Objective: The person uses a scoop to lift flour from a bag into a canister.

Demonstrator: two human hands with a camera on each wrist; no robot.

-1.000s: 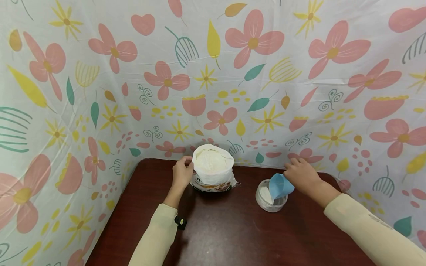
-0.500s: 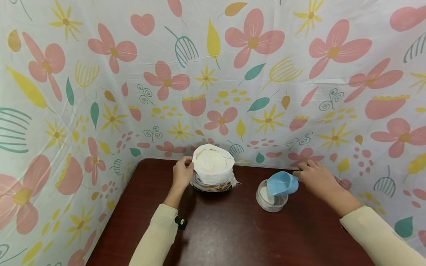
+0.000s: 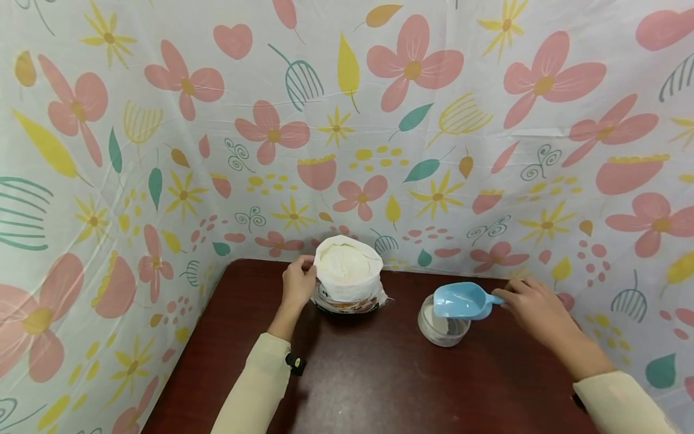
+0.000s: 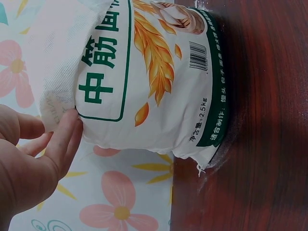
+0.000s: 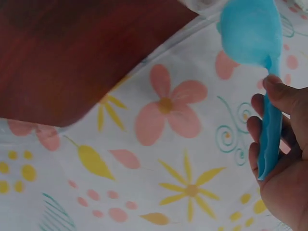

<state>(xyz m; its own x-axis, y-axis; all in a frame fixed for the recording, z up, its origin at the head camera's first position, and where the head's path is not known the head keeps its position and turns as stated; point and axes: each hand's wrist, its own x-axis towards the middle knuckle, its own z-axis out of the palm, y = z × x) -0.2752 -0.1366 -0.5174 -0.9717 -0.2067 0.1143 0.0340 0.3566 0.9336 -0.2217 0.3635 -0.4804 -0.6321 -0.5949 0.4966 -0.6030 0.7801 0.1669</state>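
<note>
A white flour bag (image 3: 349, 289), its top rolled down and flour showing inside, stands at the table's back. My left hand (image 3: 298, 282) pinches its folded rim from the left; the left wrist view shows fingers (image 4: 60, 139) against the cloth beside the green lettering. My right hand (image 3: 534, 307) grips the handle of a light blue scoop (image 3: 462, 301), fingers wrapped round it in the right wrist view. The scoop is level over a round clear container (image 3: 441, 339), hiding part of it. White flour (image 3: 440, 323) lies in the container.
The dark reddish-brown table (image 3: 379, 380) meets a flower-printed cloth (image 3: 347, 150) behind and at the sides. Some white dust marks the tabletop by the bag's base in the left wrist view.
The scoop has turned from tipped down into the container to level above it. My right hand has shifted right and rolled with it. The left hand and bag stay in place.
</note>
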